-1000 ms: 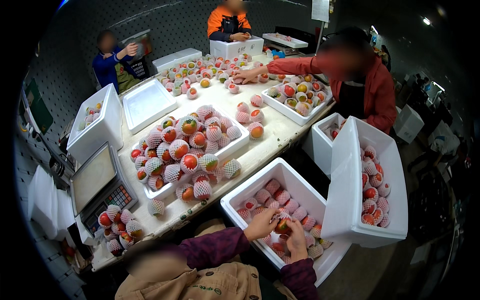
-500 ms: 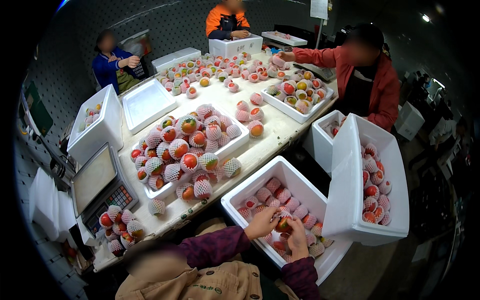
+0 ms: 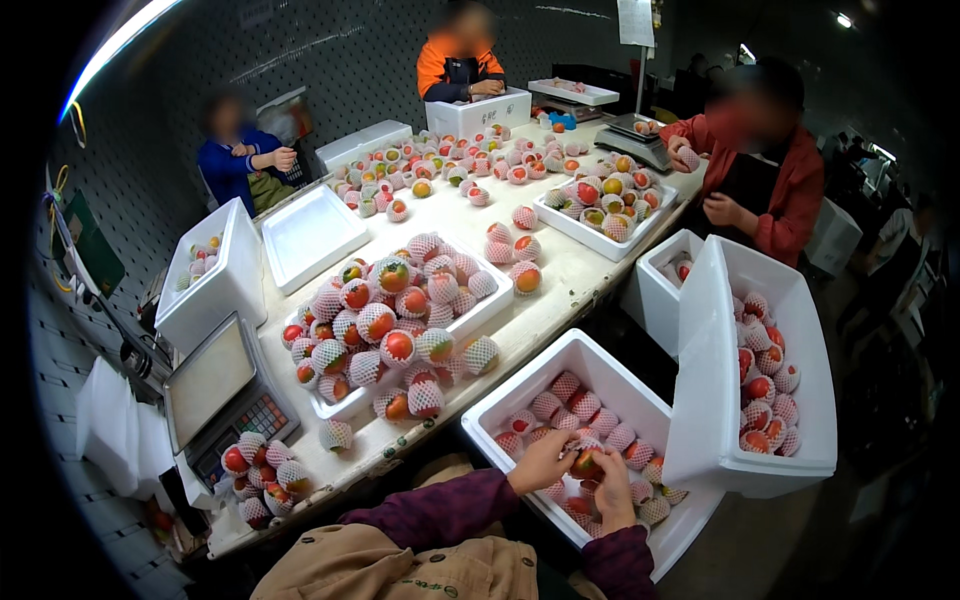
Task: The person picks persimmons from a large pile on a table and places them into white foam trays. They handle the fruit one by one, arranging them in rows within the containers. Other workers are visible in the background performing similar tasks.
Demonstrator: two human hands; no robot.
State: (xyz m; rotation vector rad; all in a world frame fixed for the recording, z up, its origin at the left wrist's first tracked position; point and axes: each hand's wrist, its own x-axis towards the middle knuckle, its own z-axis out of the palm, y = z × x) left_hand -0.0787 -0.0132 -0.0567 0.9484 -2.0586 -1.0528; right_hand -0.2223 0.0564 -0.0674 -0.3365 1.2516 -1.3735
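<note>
Over an open white foam box (image 3: 625, 395) at my front right, both hands meet around a red-and-green tomato (image 3: 586, 464). My left hand (image 3: 542, 462) pinches at its upper left side, where some foam netting shows. Against its right and lower side, my right hand (image 3: 613, 492) has its fingers curled. Part of the fruit is covered by my fingers. Below them, several tomatoes in pink and white foam nets (image 3: 583, 404) lie inside the box.
A heaped white tray (image 3: 505, 290) of netted tomatoes sits on the table, left of the box. At far left stands a scale (image 3: 210, 385) with a netted pile (image 3: 265, 478) beside it. A tilted foam box (image 3: 700, 400) stands right. Three people work around the table.
The whole view has shifted, so the table appears farther right and lower. My hands remain on the tomato. The red-sleeved person's arm has drawn back from the table, holding a netted fruit.
</note>
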